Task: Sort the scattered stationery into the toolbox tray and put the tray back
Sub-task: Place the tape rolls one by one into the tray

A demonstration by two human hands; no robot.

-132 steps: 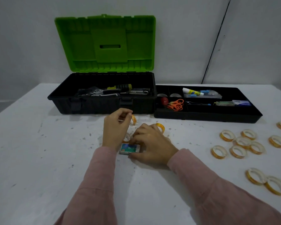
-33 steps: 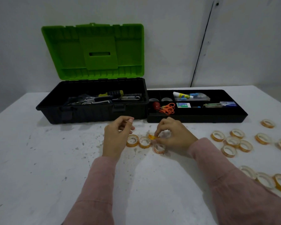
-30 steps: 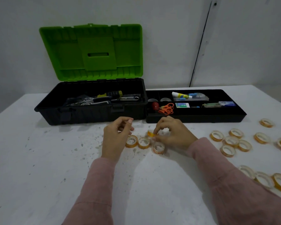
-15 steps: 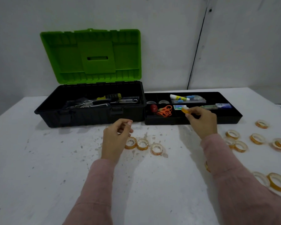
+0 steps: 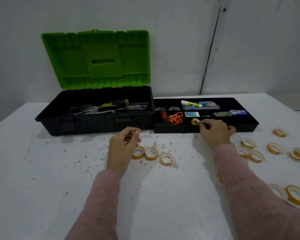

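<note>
The black tray (image 5: pixel 248 126) lies on the table right of the open toolbox (image 5: pixel 93 123). My right hand (image 5: pixel 215 132) reaches over the tray's front wall, its fingertips pinching a small yellow tape roll (image 5: pixel 195 121) in a front compartment. My left hand (image 5: pixel 123 146) hovers loosely curled over the table, holding nothing, just left of three tape rolls (image 5: pixel 151 154). Several more tape rolls (image 5: pixel 274 148) lie scattered to the right. The tray holds orange scissors (image 5: pixel 176 117), a red ball, a glue tube (image 5: pixel 190 103) and small boxes.
The toolbox's green lid (image 5: pixel 97 59) stands upright against the wall. Tools, among them a yellow-handled screwdriver (image 5: pixel 115 102), fill the toolbox. Two larger tape rolls (image 5: pixel 294 194) lie near the table's right edge. The white table (image 5: pixel 42 170) is speckled with dirt.
My right hand picked a tape roll off the table in front of me and carried it right and forward into the tray. My left hand barely moved.
</note>
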